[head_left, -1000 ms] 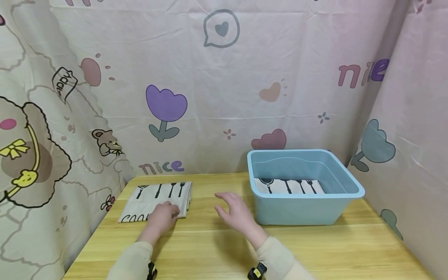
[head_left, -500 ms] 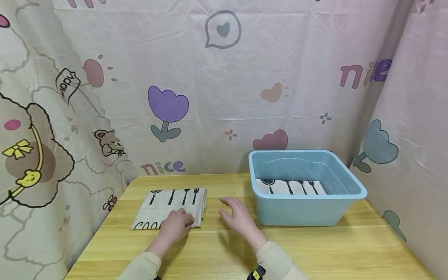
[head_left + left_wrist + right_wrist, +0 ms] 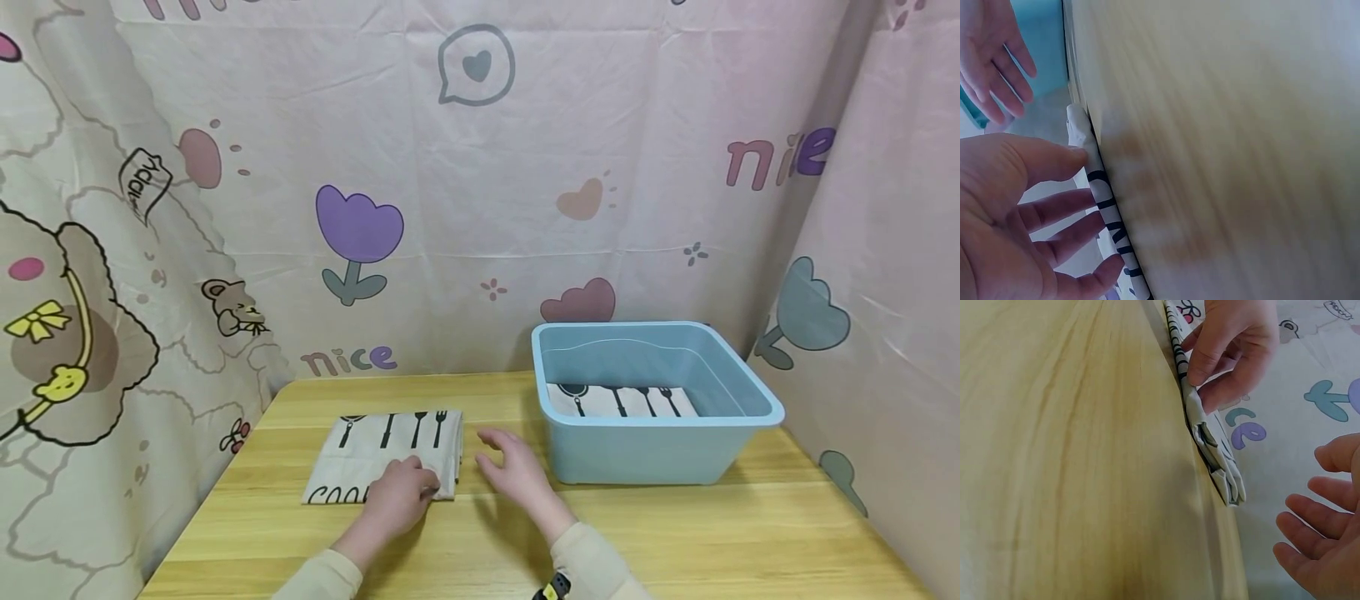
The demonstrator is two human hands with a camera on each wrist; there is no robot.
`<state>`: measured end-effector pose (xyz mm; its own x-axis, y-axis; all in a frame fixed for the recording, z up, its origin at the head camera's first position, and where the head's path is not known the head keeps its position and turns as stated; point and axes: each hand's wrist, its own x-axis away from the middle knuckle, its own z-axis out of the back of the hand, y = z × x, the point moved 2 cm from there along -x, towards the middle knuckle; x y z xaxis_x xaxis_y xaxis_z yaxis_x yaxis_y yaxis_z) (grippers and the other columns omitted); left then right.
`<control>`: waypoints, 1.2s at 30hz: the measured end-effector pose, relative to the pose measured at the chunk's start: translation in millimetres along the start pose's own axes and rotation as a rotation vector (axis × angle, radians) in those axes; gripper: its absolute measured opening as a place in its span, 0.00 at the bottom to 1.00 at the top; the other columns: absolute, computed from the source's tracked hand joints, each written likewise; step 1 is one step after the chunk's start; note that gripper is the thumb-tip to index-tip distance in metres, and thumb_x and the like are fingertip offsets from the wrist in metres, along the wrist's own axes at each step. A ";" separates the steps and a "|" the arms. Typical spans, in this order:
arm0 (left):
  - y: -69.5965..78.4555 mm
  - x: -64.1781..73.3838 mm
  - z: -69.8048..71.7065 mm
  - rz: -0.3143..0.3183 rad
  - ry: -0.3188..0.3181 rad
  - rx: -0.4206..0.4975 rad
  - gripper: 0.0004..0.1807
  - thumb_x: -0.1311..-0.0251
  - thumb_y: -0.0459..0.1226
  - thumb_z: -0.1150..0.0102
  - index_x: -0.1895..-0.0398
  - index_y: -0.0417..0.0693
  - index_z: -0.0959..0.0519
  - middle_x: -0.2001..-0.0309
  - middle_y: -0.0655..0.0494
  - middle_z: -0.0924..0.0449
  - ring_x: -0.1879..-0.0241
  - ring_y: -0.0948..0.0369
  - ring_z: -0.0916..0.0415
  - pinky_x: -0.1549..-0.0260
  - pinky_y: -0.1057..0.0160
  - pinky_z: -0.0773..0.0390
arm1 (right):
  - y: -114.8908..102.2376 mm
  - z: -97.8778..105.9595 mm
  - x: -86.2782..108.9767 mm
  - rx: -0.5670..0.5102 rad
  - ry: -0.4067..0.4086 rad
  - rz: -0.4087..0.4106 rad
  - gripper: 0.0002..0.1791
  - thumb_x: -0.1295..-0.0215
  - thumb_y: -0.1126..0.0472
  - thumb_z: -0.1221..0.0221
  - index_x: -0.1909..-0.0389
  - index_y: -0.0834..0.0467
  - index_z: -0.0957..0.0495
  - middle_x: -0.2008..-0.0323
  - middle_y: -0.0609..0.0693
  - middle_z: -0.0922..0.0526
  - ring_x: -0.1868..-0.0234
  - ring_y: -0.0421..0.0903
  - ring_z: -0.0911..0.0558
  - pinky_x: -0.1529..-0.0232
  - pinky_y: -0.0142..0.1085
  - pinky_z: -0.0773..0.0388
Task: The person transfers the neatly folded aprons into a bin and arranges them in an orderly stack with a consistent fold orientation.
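Observation:
A folded white cloth [image 3: 405,446] printed with black cutlery and lettering lies flat on the wooden table. My left hand [image 3: 400,493] rests on its front right part, fingertips and thumb pressing down on the fabric. In the left wrist view the spread fingers [image 3: 1079,234] reach the cloth's lettered edge [image 3: 1107,206]. Its layered folds [image 3: 1219,465] show at the side in the right wrist view. My right hand [image 3: 519,473] hovers just right of the cloth, thumb and fingers apart, holding nothing.
A light blue plastic bin [image 3: 630,450] stands on the wooden table [image 3: 675,542] at the right, behind my right hand. Inside it lies another white cloth [image 3: 622,401] with the same cutlery print. A patterned curtain [image 3: 465,183] hangs behind and at both sides.
The folded cloth has slid to the right and slightly nearer under my left hand. My right hand has shifted only a little, and the gap between cloth and right hand is smaller.

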<state>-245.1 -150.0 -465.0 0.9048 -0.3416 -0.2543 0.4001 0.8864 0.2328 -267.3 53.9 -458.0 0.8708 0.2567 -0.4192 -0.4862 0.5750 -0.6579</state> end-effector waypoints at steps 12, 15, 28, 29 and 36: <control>31.5 4.9 -6.2 -0.081 0.003 -0.029 0.05 0.45 0.36 0.30 0.67 0.57 0.14 0.73 0.62 0.34 0.73 0.60 0.39 0.86 0.63 0.36 | 7.8 4.4 5.8 0.001 0.050 0.020 0.18 0.34 0.63 0.39 0.47 0.68 0.22 0.51 0.61 0.18 0.51 0.58 0.19 0.50 0.52 0.22; 36.7 6.0 -8.2 -0.097 -0.006 -0.025 0.05 0.45 0.36 0.31 0.66 0.56 0.13 0.73 0.62 0.34 0.73 0.60 0.39 0.86 0.64 0.37 | 9.2 5.1 6.7 -0.012 0.046 0.002 0.18 0.34 0.63 0.39 0.46 0.68 0.22 0.51 0.62 0.18 0.50 0.59 0.19 0.49 0.52 0.23; 23.2 4.0 1.0 -0.162 -0.025 0.136 0.06 0.45 0.35 0.31 0.63 0.51 0.13 0.67 0.61 0.20 0.67 0.62 0.25 0.69 0.61 0.22 | 12.6 8.3 7.6 -0.029 0.026 -0.068 0.19 0.34 0.62 0.38 0.44 0.64 0.22 0.49 0.59 0.18 0.48 0.57 0.19 0.46 0.51 0.24; 20.3 3.4 1.7 -0.143 -0.024 0.168 0.07 0.44 0.35 0.32 0.62 0.50 0.13 0.66 0.60 0.19 0.67 0.62 0.23 0.67 0.60 0.21 | 12.6 8.5 7.9 -0.034 0.026 -0.070 0.19 0.34 0.62 0.38 0.44 0.64 0.22 0.49 0.59 0.18 0.48 0.57 0.19 0.46 0.52 0.24; 2.0 1.1 13.0 0.024 0.024 0.289 0.13 0.41 0.34 0.34 0.53 0.42 0.16 0.61 0.55 0.17 0.65 0.61 0.20 0.63 0.58 0.19 | 14.7 8.3 8.3 -0.051 0.016 -0.074 0.20 0.35 0.62 0.37 0.44 0.66 0.22 0.49 0.61 0.19 0.49 0.58 0.19 0.47 0.52 0.23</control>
<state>-241.4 -152.6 -452.7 0.9121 -0.3113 -0.2669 0.4070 0.7670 0.4961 -266.6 70.9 -465.9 0.9033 0.2020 -0.3784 -0.4243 0.5513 -0.7184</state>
